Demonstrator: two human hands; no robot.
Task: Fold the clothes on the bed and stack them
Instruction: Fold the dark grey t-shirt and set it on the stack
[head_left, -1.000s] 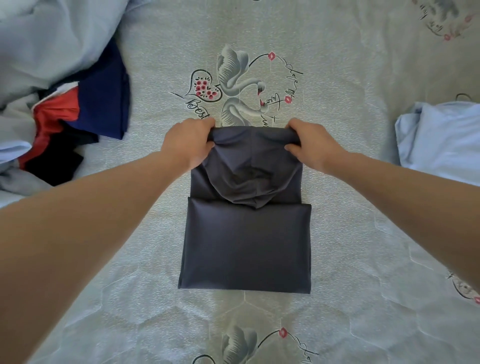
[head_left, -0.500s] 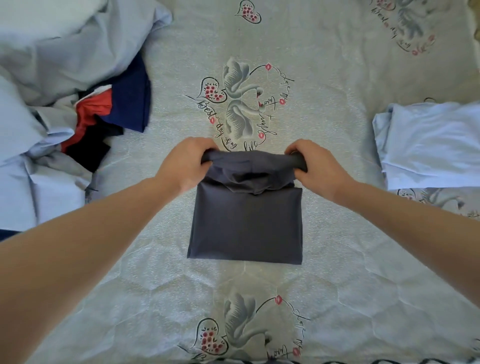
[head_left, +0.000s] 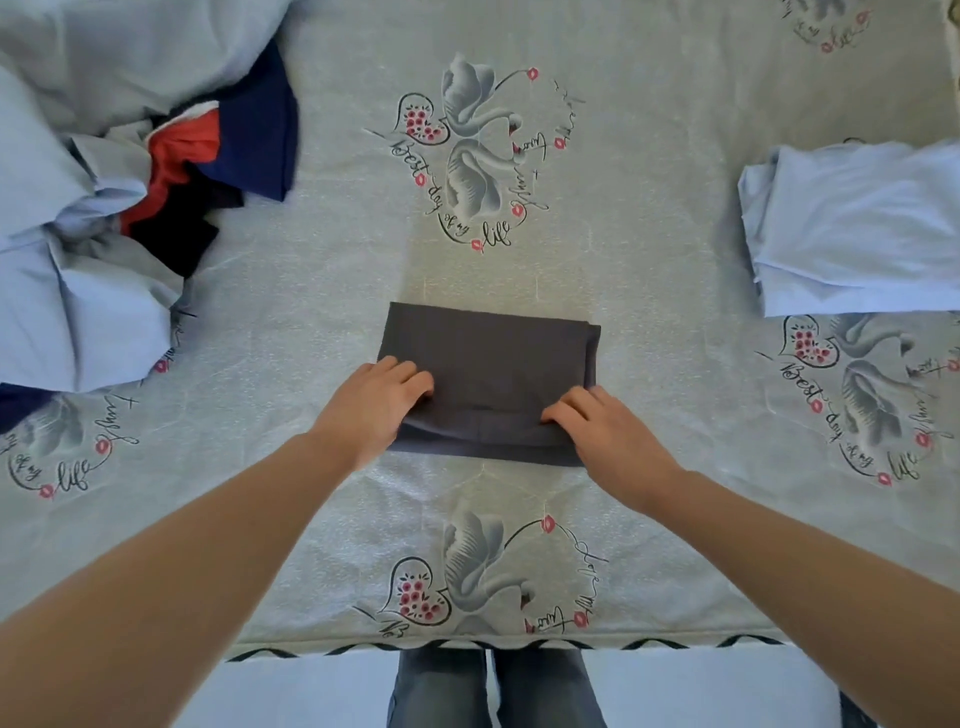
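My left hand (head_left: 382, 402) and right hand (head_left: 597, 428) have brought the top edge down; both now pinch the near edge of the smooth dark grey garment (head_left: 493, 364), a compact rectangle on the quilted bed (head_left: 649, 260).

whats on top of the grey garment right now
Both hands: the left hand and right hand press on the near edge of the grey garment. Nothing else lies on it. The corners under the palms are hidden.
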